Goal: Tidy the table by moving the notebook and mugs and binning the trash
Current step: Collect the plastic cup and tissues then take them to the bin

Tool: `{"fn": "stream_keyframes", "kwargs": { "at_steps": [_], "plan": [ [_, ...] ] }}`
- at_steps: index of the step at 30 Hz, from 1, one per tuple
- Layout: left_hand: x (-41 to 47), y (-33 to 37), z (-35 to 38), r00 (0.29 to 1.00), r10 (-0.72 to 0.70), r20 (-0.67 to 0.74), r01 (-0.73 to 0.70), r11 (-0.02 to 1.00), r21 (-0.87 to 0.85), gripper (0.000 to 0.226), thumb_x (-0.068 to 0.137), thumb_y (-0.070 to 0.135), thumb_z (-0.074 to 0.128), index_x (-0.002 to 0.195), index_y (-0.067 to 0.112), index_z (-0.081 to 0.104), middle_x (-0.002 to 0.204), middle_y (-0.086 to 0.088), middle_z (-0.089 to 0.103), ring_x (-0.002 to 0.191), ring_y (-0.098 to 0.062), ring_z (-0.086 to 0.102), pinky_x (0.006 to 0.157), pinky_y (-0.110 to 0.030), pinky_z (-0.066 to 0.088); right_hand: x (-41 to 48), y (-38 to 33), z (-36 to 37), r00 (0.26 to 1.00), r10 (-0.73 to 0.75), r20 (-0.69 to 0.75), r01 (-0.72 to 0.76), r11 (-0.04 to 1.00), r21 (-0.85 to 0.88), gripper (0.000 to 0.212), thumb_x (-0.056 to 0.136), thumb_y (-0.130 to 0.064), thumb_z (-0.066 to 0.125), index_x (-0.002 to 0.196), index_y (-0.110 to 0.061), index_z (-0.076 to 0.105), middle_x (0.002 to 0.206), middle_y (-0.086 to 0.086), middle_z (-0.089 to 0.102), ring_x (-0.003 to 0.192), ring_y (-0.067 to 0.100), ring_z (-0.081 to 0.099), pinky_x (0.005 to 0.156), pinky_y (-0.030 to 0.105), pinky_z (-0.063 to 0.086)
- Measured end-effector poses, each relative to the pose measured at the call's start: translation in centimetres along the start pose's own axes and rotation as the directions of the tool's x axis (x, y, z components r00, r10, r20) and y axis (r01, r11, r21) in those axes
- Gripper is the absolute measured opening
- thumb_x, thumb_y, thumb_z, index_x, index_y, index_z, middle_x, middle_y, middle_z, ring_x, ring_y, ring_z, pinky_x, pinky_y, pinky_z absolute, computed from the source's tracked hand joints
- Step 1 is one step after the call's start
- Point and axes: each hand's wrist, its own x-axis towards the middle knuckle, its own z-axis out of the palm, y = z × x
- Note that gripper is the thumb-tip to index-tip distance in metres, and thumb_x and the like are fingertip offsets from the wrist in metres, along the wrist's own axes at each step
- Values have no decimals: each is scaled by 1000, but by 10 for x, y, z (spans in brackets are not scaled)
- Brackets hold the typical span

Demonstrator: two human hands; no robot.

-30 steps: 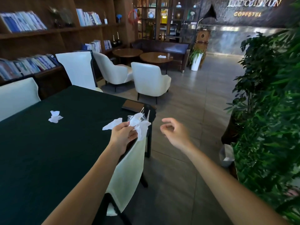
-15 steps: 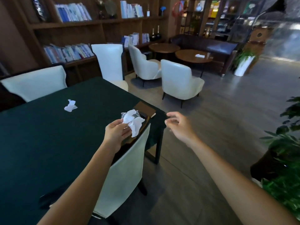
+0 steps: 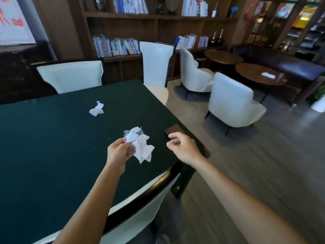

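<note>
My left hand [image 3: 119, 152] grips a bunch of trash [image 3: 140, 145]: crumpled white tissues with a bit of clear plastic wrap, held above the dark green table [image 3: 52, 147]. My right hand [image 3: 182, 147] hovers over the table's right edge, fingers loosely curled and holding nothing. Just beyond it lies a brown notebook [image 3: 174, 130], partly hidden by that hand. Another crumpled tissue [image 3: 97, 109] rests alone farther out on the table. No mugs are in view.
White chairs surround the table: one [image 3: 140, 217] tucked in right below my arms, two at the far side [image 3: 72, 76] [image 3: 156, 64]. Armchairs [image 3: 232, 101], round wooden tables [image 3: 260, 76], a dark sofa and bookshelves fill the room to the right.
My view has swung left, away from the plants and toward the table. Both hands came in over the tabletop, the left still holding the tissues, the right now close to the notebook.
</note>
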Motion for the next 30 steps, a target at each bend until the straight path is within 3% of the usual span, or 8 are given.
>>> {"fn": "stream_keyframes", "kwargs": {
  "at_steps": [2,4,8,12,19,26,28,30],
  "plan": [
    [20,-5,-2,997,-29,-65,28,999,-20,18,95,-5,54,99,3,69,61,4,66,50,-7,60,53,-19,54,31,1,8,996,7,86,-1,998,-64,33,96,-30,64,128,-23,63,100,-13,69,105,10,62,85,21,49],
    [35,-11,-5,993,-46,-106,41,998,-48,17,95,-5,55,102,1,69,60,5,65,47,-5,60,53,-18,54,55,3,15,990,19,142,-3,994,-111,32,96,-31,64,127,-24,62,102,-12,68,102,9,60,76,16,44],
    [57,-17,-12,983,-78,-165,57,991,-125,22,94,-2,58,111,-1,72,91,-14,76,79,-21,72,74,-30,60,100,12,37,970,53,236,-13,986,-169,32,95,-31,66,126,-22,65,103,-11,68,105,10,62,90,25,48],
    [69,-21,-21,973,-84,-217,53,988,-146,19,93,0,62,108,1,74,107,-24,79,93,-29,75,83,-37,61,132,21,65,939,64,338,16,974,-228,33,94,-32,65,126,-22,66,117,-2,71,110,14,65,86,25,48],
    [77,-43,-33,945,-140,-296,106,986,-128,18,89,0,68,104,-6,73,83,-14,76,79,-22,72,98,-49,60,172,37,107,878,71,473,116,928,-355,35,92,-27,60,125,-19,67,133,4,64,118,20,60,90,27,47],
    [89,-43,-38,928,-133,-348,102,989,-106,18,88,5,69,104,-3,75,97,-22,79,91,-30,77,100,-50,59,212,60,132,811,134,570,150,893,-424,36,93,-26,59,128,-22,69,147,5,47,136,23,47,106,31,42],
    [98,-46,-42,914,-142,-380,105,988,-117,18,88,4,69,104,-2,75,88,-14,78,87,-25,75,100,-50,59,225,67,141,774,142,617,178,887,-427,31,92,-24,59,118,-21,75,140,5,50,133,21,46,105,31,41],
    [108,-47,-43,898,-155,-412,115,986,-120,18,88,4,69,103,-3,75,84,-10,77,85,-24,74,100,-50,59,236,72,149,730,166,663,189,884,-429,22,85,-18,56,84,-11,77,103,1,62,99,15,56,88,39,51]
  ]
}}
